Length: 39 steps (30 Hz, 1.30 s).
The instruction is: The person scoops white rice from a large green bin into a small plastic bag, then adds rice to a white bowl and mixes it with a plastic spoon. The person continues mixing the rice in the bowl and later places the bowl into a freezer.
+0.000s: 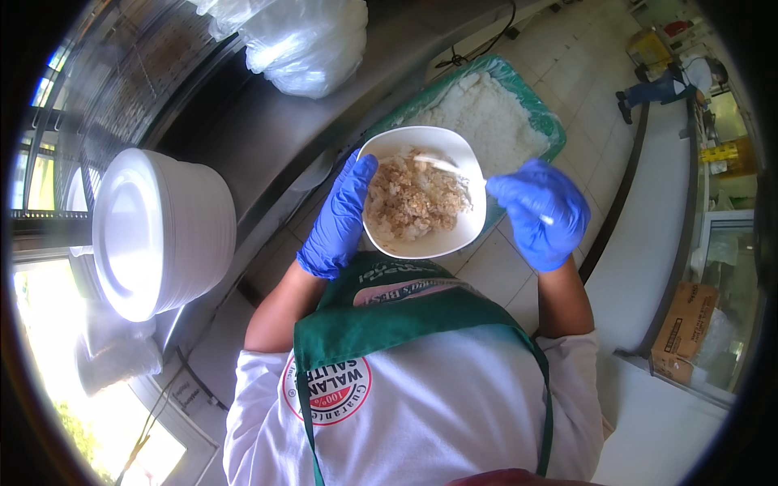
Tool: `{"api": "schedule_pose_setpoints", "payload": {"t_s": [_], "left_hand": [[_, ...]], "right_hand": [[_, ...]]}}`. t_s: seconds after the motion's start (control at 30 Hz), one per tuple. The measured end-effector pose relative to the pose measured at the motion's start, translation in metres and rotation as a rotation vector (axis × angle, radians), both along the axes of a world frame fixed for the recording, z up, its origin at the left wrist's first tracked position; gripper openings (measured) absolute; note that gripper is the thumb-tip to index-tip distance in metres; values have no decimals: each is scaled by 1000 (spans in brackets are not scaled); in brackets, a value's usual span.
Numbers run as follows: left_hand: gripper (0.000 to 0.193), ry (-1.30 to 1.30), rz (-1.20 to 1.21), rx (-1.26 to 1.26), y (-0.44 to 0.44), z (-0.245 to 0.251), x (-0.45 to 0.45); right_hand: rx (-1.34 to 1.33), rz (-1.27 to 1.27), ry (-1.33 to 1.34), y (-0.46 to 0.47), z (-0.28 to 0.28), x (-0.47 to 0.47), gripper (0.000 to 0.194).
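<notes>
A white bowl (383, 141) holds rice topped with light brown crumbly food (419, 194). My left hand (340, 212), in a blue glove, grips the bowl's left side, its thumb at the rim. In my gloved right hand (538, 212) is a thin white utensil (447, 163); its far part lies over the rice inside the bowl, and its handle end shows between my fingers. What kind of utensil it is I cannot tell. Beyond the bowl, a green tub (556, 143) lined with clear plastic contains a mass of white rice (486, 121), partly hidden by the bowl.
Stacked white foam plates (197, 228) stand at the left by a metal counter (261, 140). Clear plastic bags (304, 45) lie on it at the top. A person (674, 88) is far off at the upper right. A cardboard box (684, 328) sits at the right, beyond a pale counter (638, 243).
</notes>
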<state>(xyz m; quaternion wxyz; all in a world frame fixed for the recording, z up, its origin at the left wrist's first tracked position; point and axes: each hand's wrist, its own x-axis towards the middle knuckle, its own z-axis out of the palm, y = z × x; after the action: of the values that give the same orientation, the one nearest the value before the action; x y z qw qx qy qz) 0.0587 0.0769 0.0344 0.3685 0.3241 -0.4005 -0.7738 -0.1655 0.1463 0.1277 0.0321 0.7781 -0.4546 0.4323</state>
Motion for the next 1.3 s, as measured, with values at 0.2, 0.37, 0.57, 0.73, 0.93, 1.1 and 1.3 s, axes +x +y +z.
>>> {"api": "schedule_pose_setpoints", "payload": {"t_s": [0.2, 0.37, 0.57, 0.73, 0.93, 1.1, 1.3], "left_hand": [[44, 101, -64, 187, 3, 32, 0], [45, -43, 43, -5, -3, 20, 7], [51, 11, 133, 53, -6, -4, 4], [52, -4, 111, 12, -5, -10, 3], [51, 21, 75, -27, -6, -10, 5], [49, 66, -70, 1, -6, 11, 8], [47, -8, -40, -25, -5, 13, 13]], "right_hand": [[253, 56, -447, -20, -30, 4, 12], [71, 264, 227, -3, -5, 4, 28], [122, 135, 274, 6, -17, 5, 33], [77, 96, -63, 1, -10, 11, 16], [155, -6, -302, -10, -17, 10, 11], [123, -66, -231, -27, -15, 3, 9], [203, 323, -133, -19, -12, 1, 13]]}}
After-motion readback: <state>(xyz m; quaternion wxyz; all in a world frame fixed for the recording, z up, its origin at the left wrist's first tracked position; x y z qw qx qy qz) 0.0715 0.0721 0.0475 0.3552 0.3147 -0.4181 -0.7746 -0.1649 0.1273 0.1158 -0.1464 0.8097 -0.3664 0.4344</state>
